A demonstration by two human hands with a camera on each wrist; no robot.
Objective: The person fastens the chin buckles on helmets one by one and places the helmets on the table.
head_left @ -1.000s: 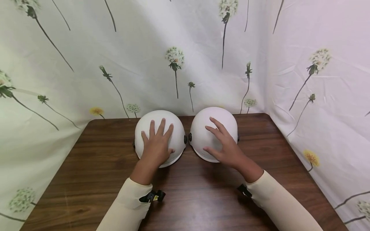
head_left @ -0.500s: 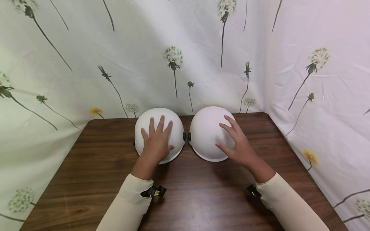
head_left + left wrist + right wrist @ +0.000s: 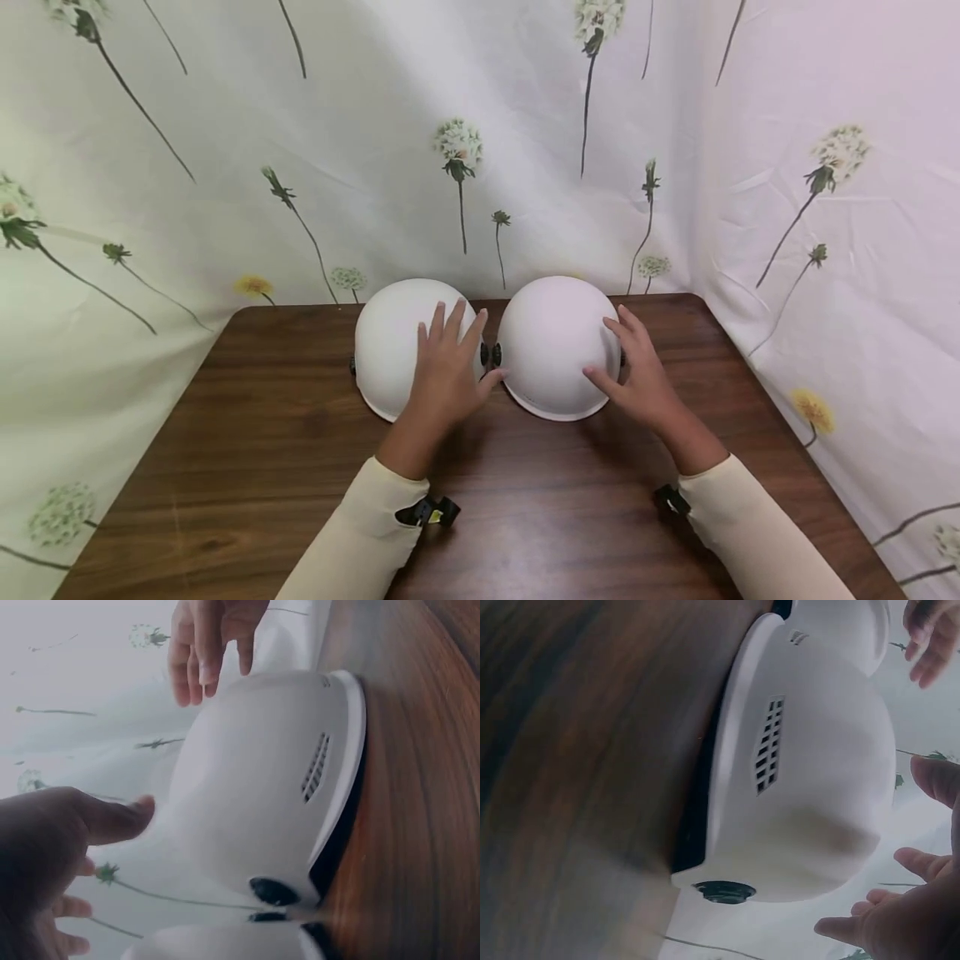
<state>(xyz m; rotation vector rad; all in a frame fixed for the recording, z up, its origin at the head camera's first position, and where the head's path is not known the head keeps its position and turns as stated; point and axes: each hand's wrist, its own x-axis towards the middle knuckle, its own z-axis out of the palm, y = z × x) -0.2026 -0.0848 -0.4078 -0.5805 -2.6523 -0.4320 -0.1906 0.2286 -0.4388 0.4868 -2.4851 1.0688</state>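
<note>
Two white helmets, dome up, stand side by side on the table. The left helmet (image 3: 386,350) and the right helmet (image 3: 551,354) have black round side knobs that nearly meet in the middle. My left hand (image 3: 447,375), fingers straight and spread, is over the right part of the left helmet, its thumb pointing toward the other helmet. My right hand (image 3: 641,379) is by the right flank of the right helmet, fingers loosely bent and thumb apart. In the right wrist view a gap shows between this hand and the shell. A slotted vent (image 3: 769,746) marks the right helmet's front.
The brown wood-grain table (image 3: 255,467) backs onto a white cloth (image 3: 375,125) printed with dandelions, which also hangs along the right side. Both helmets stand close to the table's rear edge. Small black devices are strapped at both wrists over cream sleeves (image 3: 757,525).
My left hand has slid rightward from the middle of the left helmet toward its right side. My right hand has moved right, from over the right helmet to its flank.
</note>
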